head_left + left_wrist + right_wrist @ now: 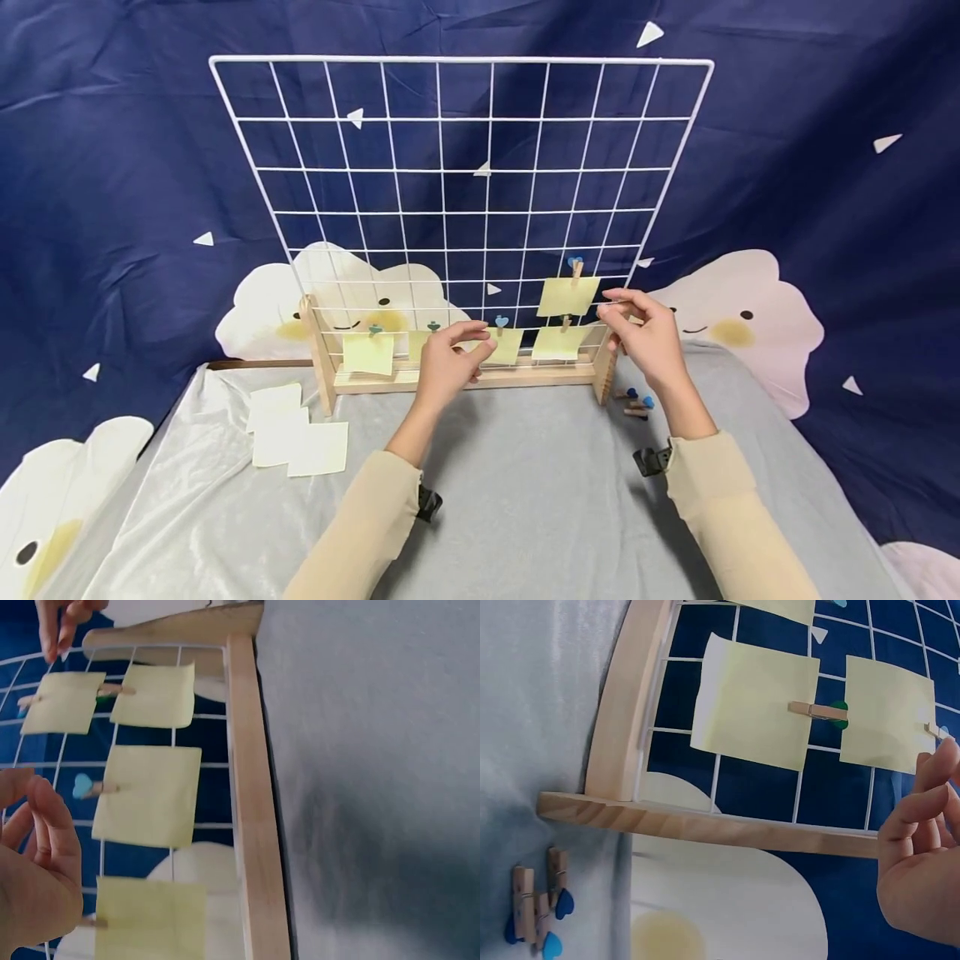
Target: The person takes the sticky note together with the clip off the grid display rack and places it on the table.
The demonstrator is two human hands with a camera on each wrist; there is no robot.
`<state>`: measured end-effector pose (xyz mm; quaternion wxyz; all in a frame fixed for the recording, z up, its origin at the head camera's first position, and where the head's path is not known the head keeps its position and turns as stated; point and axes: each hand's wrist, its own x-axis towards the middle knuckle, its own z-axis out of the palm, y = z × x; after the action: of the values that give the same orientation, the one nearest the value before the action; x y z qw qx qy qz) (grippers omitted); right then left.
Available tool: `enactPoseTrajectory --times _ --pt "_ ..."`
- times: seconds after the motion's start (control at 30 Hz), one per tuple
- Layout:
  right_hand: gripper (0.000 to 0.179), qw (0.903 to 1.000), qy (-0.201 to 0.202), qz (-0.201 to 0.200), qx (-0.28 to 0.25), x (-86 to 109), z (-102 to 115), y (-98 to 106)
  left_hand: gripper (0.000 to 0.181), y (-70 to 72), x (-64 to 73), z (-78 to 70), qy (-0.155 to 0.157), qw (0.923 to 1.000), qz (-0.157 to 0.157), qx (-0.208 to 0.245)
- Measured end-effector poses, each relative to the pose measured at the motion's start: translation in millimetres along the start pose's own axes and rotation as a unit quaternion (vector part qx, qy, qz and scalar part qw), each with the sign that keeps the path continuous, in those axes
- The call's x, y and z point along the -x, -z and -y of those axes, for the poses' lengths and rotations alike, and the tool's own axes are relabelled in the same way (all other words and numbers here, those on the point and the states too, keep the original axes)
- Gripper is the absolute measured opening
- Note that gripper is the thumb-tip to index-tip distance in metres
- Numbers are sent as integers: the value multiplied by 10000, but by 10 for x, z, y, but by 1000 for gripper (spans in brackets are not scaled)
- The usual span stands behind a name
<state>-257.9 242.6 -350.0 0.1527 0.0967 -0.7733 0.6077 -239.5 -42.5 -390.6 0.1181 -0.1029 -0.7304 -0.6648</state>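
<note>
My left hand (pixel 452 362) hovers in front of the lower rows of a white wire grid (pixel 488 171), fingers loosely bent, with nothing visible between them. Further right, my right hand (pixel 641 333) is raised at the grid's right edge, thumb and forefinger close together, holding nothing that I can see. Just left of it, an upper yellow sticky note (pixel 558 298) hangs from a wooden clip with a blue heart (pixel 575 263). Below that note hangs another yellow note (pixel 551 343). More clipped notes line the bottom row, including a left note (pixel 367 354); my left hand partly covers some.
A wooden stand (pixel 525 377) supports the grid on a grey cloth (pixel 517 500). Loose pale notes (pixel 318 450) lie overlapping at the left. Several spare heart clips (pixel 525 904) lie by the stand's right foot. A dark blue curtain (pixel 112 167) hangs behind.
</note>
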Motion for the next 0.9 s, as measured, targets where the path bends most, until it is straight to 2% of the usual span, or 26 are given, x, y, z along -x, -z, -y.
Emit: enactPoseTrajectory --times 0.13,0.17,0.27,0.37,0.4,0.63,0.9 --pt "40 9998 153 21 -90 -39 43 -23 36 -133 -52 -24 -105 9997 124 163" --pt "40 9998 186 32 -115 -36 98 -33 36 -163 -52 -73 -90 9997 136 200" --pt "41 9994 268 16 -226 -77 143 -62 35 -253 -81 -103 -67 9997 90 224" --pt "42 9990 313 22 -314 -116 179 -106 34 -318 -110 -131 -20 9999 71 115" --pt "43 9989 331 11 -338 -140 154 -118 34 -338 -132 -101 -48 9999 79 68" --pt "42 9991 328 5 -274 -187 208 -209 36 -423 -205 -163 -192 9988 128 -443" --pt "46 9989 466 33 100 -203 271 -274 45 -555 -263 -282 -106 9986 243 -467"
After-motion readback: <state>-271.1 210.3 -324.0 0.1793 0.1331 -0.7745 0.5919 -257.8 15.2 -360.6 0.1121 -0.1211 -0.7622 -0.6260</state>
